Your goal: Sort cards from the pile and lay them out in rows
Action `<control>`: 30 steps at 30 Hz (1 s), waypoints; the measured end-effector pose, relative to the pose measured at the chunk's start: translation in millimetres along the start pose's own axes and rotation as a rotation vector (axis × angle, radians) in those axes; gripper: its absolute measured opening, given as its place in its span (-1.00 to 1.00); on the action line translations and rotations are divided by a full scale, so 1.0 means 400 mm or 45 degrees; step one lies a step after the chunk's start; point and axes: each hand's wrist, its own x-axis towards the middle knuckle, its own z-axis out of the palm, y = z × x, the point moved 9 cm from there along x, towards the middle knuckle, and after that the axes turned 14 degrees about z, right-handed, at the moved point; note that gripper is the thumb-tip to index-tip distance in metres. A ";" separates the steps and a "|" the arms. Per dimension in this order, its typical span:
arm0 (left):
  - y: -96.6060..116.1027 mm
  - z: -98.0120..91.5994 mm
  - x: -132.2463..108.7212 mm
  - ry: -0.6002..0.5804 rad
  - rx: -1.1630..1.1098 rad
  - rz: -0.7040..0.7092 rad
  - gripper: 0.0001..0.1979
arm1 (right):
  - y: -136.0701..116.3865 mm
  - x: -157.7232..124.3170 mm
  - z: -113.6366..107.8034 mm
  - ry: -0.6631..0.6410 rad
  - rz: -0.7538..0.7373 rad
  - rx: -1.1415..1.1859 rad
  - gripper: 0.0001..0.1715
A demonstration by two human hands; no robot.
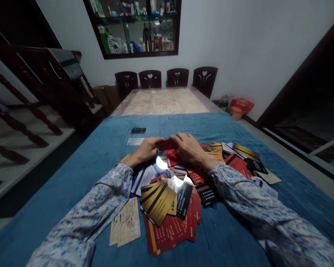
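Both my hands meet over a heap of plastic cards [167, 196] on a blue cloth [225, 237]. My left hand [145, 150] and my right hand [189, 148] are closed on the two ends of a red card [167, 144], held just above the far side of the heap. The cards in the pile are red, gold, black and white, overlapping in disorder. My forearms in flowered sleeves lie across the pile's sides.
A black card [138, 130] and a white card [135, 141] lie apart on the cloth beyond my left hand. Past the cloth the marble table top [164, 101] runs to several dark chairs [150, 78]. A wooden stair rail stands left, a red basket [240, 106] right.
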 end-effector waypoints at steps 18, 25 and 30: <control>-0.016 0.001 -0.003 0.024 -0.020 -0.118 -0.52 | 0.013 -0.002 -0.024 0.109 -0.108 0.085 -0.52; -0.005 -0.015 0.012 0.006 -0.002 -0.040 -0.63 | 0.047 0.017 -0.029 0.023 -0.161 0.112 -0.51; 0.013 -0.021 0.039 -0.022 0.056 0.064 -0.59 | 0.077 0.039 -0.033 -0.008 -0.188 0.109 -0.46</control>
